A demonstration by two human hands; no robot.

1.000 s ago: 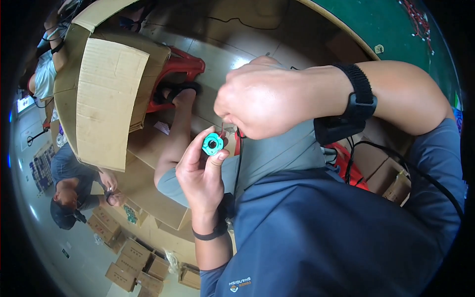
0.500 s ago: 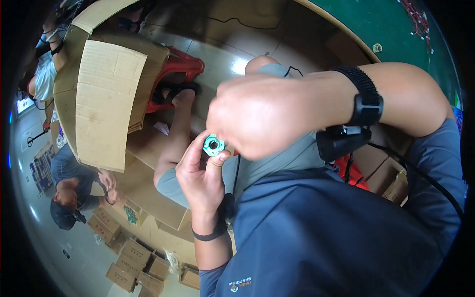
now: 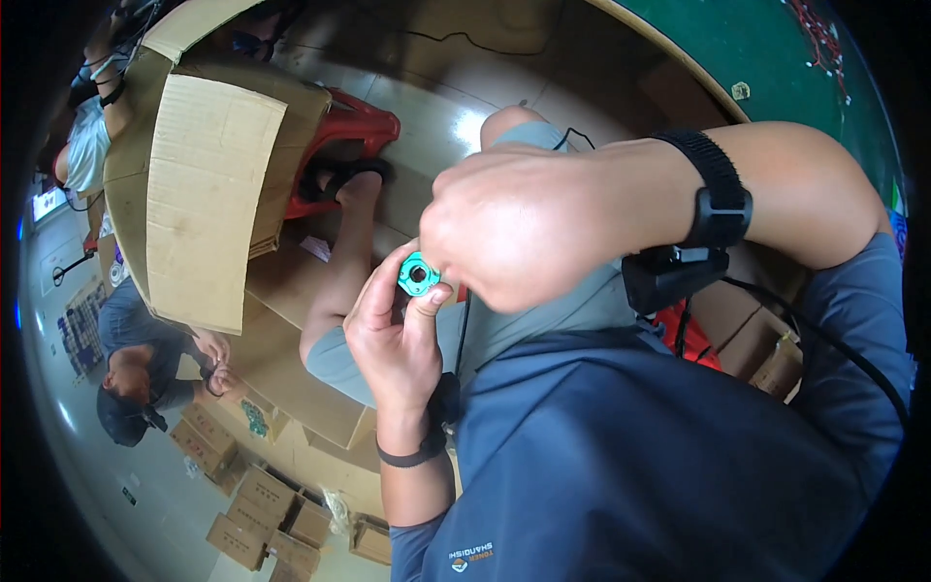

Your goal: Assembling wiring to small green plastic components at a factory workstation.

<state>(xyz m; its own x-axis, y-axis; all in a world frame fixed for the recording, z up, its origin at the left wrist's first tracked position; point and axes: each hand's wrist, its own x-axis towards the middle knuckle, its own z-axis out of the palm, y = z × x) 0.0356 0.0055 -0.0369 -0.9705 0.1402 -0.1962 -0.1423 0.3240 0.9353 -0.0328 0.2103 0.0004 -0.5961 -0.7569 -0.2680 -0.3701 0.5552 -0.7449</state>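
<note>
In front of my lap, my left hand pinches a small green ring-shaped part between thumb and fingers. A dark round hole shows in its middle. My right hand is curled into a closed shape right beside the part, its back turned up. Its fingertips are hidden under the hand, so anything they hold cannot be made out. A black strap with a device circles the right wrist, and a dark band sits on the left.
A large open cardboard box stands at the left beside a red stool. Another person works with both hands at far left. Cartons are stacked at lower left. A green tabletop with red wires lies at upper right.
My right hand has shifted slightly to the right. The green part has tilted a little between the left fingers.
</note>
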